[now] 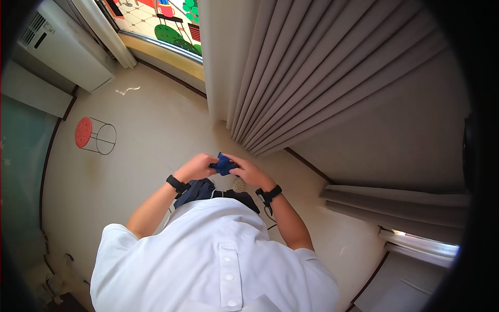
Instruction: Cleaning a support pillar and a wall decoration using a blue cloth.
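Fingers first, in the head view: those of the left hand (198, 166) are closed on the near-left edge of a crumpled blue cloth-like item (224, 165); those of the right hand (250, 172) pinch its other side; from where I stand, the thing hangs between the two hands, in front of the waist and above the pale floor (145, 151), with nothing but the fingers seeming to hold it; its folds are too small to read.

My worry is a slip; were one hand to let go early, the soft bundle could sag, unfold or drop to the floor; pulling unevenly might twist it further; a loose dark cable (268, 211) hangs by the black wristband (267, 194) on the right arm, and it could snag if that arm swung wide; the red stool (83, 132) and the grey curtain (312, 67) stand well apart, so I judge them little hazard.
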### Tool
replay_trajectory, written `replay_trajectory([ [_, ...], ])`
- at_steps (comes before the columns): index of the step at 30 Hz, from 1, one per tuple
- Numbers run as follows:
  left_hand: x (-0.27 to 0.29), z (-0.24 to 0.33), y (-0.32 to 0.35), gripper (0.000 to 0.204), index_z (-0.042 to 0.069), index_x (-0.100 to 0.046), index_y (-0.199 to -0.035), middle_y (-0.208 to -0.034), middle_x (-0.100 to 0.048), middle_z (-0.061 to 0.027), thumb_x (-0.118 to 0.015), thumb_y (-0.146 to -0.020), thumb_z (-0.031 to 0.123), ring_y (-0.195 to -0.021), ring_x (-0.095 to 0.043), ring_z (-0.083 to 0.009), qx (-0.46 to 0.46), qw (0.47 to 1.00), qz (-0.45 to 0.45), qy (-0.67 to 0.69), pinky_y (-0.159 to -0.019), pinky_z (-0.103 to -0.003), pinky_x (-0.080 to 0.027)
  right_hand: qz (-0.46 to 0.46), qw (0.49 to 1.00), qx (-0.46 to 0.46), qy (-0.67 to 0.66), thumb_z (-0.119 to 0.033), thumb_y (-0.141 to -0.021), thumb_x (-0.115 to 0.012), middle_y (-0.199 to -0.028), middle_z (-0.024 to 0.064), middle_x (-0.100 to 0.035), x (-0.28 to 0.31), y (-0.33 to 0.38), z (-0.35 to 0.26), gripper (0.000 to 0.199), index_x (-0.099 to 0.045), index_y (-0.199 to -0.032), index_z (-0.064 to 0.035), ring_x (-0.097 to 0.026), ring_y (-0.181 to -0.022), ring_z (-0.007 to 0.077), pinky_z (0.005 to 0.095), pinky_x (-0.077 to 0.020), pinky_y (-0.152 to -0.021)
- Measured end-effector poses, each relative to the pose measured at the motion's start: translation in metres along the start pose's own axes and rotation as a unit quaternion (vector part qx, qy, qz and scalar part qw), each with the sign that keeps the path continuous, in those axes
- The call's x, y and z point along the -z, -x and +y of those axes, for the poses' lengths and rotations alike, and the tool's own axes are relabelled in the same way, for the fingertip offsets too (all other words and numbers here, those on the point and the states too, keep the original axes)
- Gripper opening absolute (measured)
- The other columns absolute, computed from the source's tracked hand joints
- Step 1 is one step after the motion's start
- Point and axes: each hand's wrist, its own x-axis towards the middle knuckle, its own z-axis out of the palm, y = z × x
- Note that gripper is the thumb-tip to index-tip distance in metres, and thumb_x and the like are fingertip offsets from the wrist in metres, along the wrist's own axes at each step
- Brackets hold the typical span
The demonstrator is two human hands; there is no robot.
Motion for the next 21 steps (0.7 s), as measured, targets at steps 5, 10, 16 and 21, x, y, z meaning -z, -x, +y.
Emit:
replay_trajectory([
  [5, 0.043, 0.0, 0.03, 0.024, 0.001, -0.069, -0.101, -0.081, -0.067, -0.0201, -0.068, -0.078, 0.007, -0.071, -0.064, -0.0347, 0.077, 0.988, 0.107, 0.075, -0.067, -0.039, -0.052, -0.065, 0.994, 0.006, 0.091, -0.02, -0.097, -0.058, -0.117, 0.0184, -0.068, -0.011, -0.062, -0.049, 0.036, -0.06, -0.128, -0.0015, -0.065, -0.105, 0.0296, 0.0352, -0.0489, -0.092],
  [10, 0.087, -0.051, 0.023, 0.025, -0.004, -0.061, -0.098, -0.073, -0.064, -0.0165, -0.069, -0.078, 0.008, -0.065, -0.063, -0.0258, 0.156, 0.963, 0.192, 0.111, -0.066, -0.034, -0.052, 0.074, 0.982, 0.052, 0.166, -0.022, -0.091, -0.065, -0.103, 0.0206, -0.069, -0.037, -0.129, -0.066, 0.029, -0.063, -0.112, -0.0012, -0.066, -0.094, 0.0374, 0.0412, -0.0519, -0.083],
  [16, 0.168, -0.107, -0.005, 0.026, -0.004, -0.06, -0.093, -0.1, -0.057, -0.0162, -0.072, -0.071, 0.006, -0.078, -0.058, -0.0322, 0.108, 0.986, 0.126, 0.035, -0.07, -0.037, -0.051, 0.223, 0.939, 0.049, 0.259, -0.02, -0.086, -0.07, -0.099, 0.0148, -0.067, -0.053, -0.198, -0.099, 0.025, -0.062, -0.102, -0.0033, -0.065, -0.089, 0.0354, 0.0401, -0.0524, -0.077],
  [21, 0.24, -0.106, -0.025, 0.031, 0.0, -0.06, -0.088, -0.093, -0.06, -0.0176, -0.079, -0.074, 0.021, -0.083, -0.059, -0.037, -0.05, 0.992, 0.104, -0.056, -0.075, -0.045, -0.048, 0.271, 0.916, -0.01, 0.296, -0.018, -0.083, -0.072, -0.1, 0.011, -0.067, -0.048, -0.235, -0.13, 0.023, -0.063, -0.102, -0.0076, -0.065, -0.094, 0.0341, 0.042, -0.0529, -0.079],
])
